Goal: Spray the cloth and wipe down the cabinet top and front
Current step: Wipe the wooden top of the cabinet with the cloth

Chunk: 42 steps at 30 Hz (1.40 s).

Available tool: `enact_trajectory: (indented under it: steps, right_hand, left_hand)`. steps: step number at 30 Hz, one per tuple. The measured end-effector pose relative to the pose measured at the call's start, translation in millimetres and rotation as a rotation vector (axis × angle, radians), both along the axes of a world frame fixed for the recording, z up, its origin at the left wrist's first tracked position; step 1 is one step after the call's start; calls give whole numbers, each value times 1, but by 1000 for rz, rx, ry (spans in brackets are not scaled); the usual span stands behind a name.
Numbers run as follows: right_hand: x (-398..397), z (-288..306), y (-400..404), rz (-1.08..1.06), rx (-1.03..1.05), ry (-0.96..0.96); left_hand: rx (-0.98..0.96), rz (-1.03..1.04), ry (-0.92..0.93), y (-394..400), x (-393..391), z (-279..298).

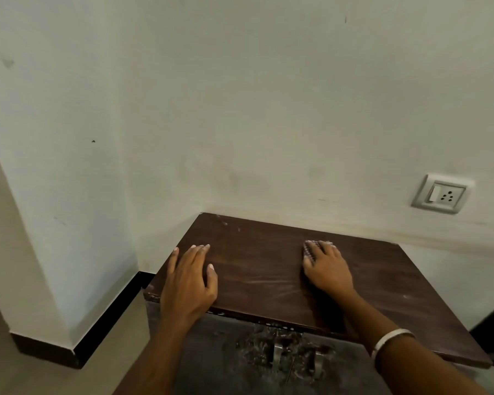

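A dark brown wooden cabinet top [257, 260] stands in a wall corner. My left hand [190, 277] lies flat on its front left part, fingers spread, holding nothing. My right hand [324, 269] presses a small checked cloth [308, 250] against the top near the middle; only the cloth's edge shows beyond my fingers. Faint wet streaks cross the wood between my hands. The cabinet front [234, 357] below is dusty and scuffed, with a metal handle [278, 353]. No spray bottle is in view.
Pale walls close in behind and to the left of the cabinet. A switch and socket plate [441, 193] sits on the back wall at the right. Black skirting [109, 323] runs along the floor at the left. A white bangle [388, 342] circles my right wrist.
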State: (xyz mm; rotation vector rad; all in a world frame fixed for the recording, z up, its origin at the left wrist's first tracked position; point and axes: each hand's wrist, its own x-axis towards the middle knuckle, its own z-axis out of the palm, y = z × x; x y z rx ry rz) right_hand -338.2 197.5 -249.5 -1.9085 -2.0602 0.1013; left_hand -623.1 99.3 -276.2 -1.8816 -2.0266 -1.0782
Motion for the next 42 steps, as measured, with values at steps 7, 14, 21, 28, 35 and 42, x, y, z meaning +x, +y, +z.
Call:
enact_trajectory:
  steps: [7, 14, 21, 28, 35, 42]
  right_hand:
    - [-17, 0, -17, -45, -47, -16]
    - [-131, -2, -80, 265, 18, 21]
    - [-102, -6, -93, 223, 41, 46]
    - [12, -2, -99, -163, 15, 26]
    - [-1, 3, -113, -255, -20, 29]
    - [-117, 2, -125, 74, -17, 62]
  left_hand:
    - [-13, 10, 25, 0, 1, 0]
    - [-27, 18, 26, -1, 0, 1]
    - [-12, 20, 15, -4, -1, 0]
    - [-9, 26, 7, -6, -5, -4]
    - [-8, 40, -30, -3, -5, -5]
    - [8, 67, -28, -1, -16, -5]
